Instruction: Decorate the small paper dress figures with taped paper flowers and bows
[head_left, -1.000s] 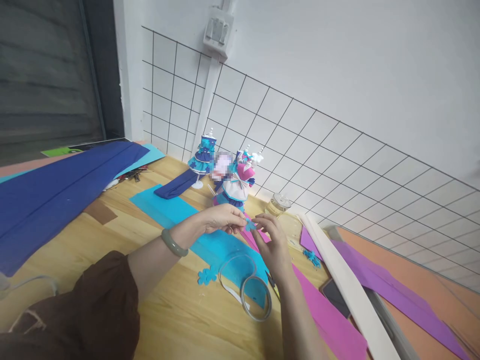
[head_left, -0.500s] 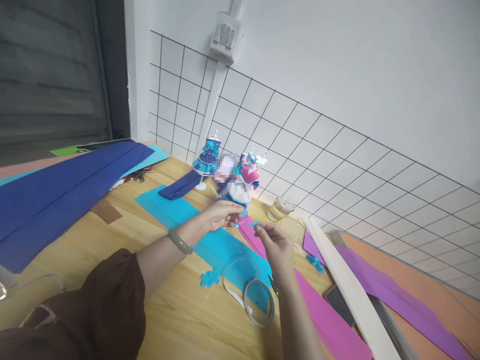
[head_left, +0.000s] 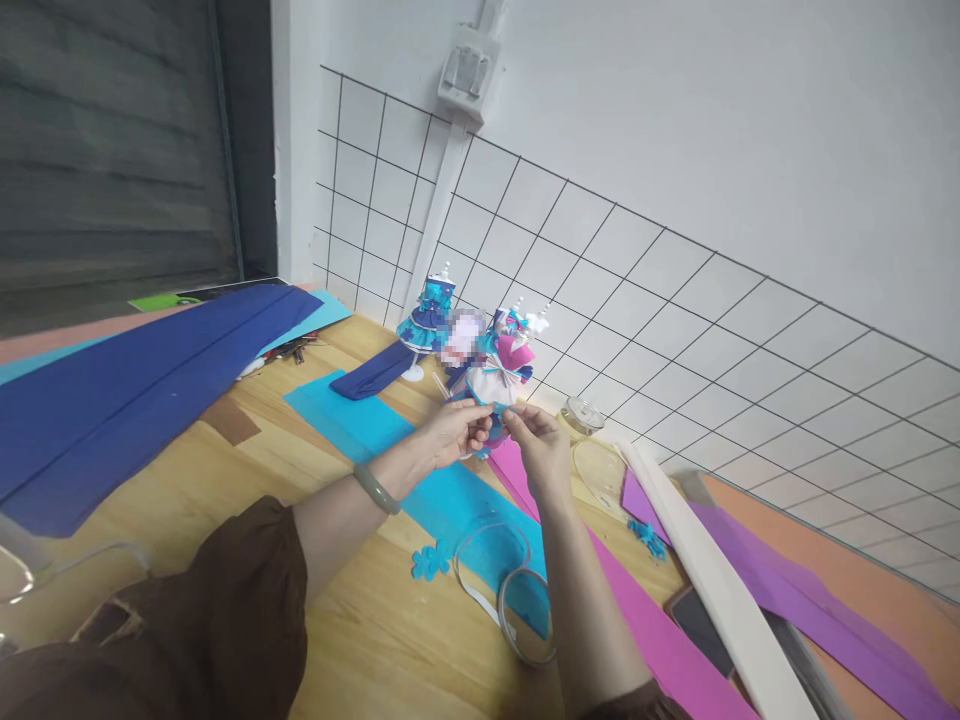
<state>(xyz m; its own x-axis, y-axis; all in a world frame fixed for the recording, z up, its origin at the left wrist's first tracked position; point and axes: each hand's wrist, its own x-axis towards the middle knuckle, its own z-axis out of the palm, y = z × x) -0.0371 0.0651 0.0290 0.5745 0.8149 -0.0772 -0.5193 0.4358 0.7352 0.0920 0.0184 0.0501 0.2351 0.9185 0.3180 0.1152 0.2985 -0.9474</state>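
A miniature dress [head_left: 491, 385] in pale pink, white and blue, with a bow, stands at the table's back. Both hands meet at the lower part of its skirt. My left hand [head_left: 459, 432], a bangle at the wrist, has thumb and forefinger closed at the hem; what lies between them is too small to make out. Close by on the right, my right hand [head_left: 538, 445] pinches a small blue paper piece [head_left: 504, 409] against the skirt, mostly covered by fingertips. Blue paper flowers [head_left: 430, 562] lie nearer me on the table.
A second miniature dress [head_left: 427, 318] on a stand is behind left. Blue crepe paper [head_left: 360, 420], a pink strip [head_left: 637, 610], clear tape rolls [head_left: 529, 615], a glass jar [head_left: 583, 415] and a blue cluster [head_left: 646, 540] lie around. A wire grid [head_left: 566, 260] covers the wall.
My right hand has moved up and left, bringing the small blue piece to the skirt beside my left hand. The whole view has shifted slightly.
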